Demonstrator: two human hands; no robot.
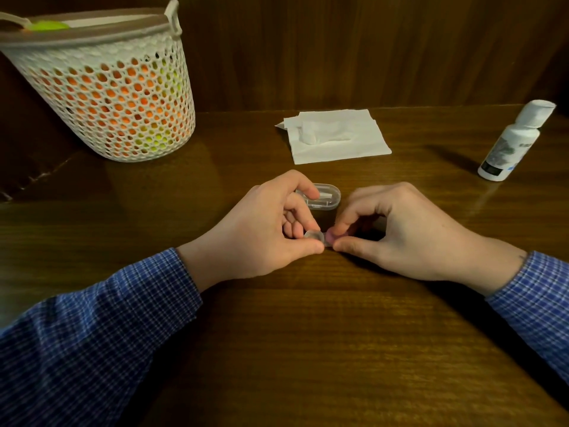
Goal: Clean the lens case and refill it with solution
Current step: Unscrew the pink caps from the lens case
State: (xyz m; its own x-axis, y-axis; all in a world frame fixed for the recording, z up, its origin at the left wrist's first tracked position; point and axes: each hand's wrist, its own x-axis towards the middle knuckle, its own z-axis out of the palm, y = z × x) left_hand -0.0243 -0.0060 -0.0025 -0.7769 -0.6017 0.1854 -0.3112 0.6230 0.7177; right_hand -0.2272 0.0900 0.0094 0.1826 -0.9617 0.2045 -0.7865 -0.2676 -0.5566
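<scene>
Nearest the camera, two forearms in blue-and-white checked shirt sleeves (92, 328) reach in over the dark brown wooden table (308, 349). The hands meet just above the tabletop at the middle of the view, and between them sits the small lens case (318, 236), with a clear cup on its left side and a pinkish-purple cap on its right. The left hand (261, 232) pinches the clear end between thumb and curled fingers, while the right hand (400, 229) pinches the pinkish end between its thumb and forefinger; its other fingers are curled under the palm. Just behind the left hand's index finger lies a clear oblong plastic box (323, 197) with a small white piece inside, resting flat on the table. Farther back, a white unfolded paper tissue (338, 137) lies spread on the wood, a small crumpled lump upon it. Off to the far right stands a white plastic solution bottle (512, 143) with its cap on. At the far left stands a white perforated plastic basket (107, 97), orange and yellow-green showing through its holes.
</scene>
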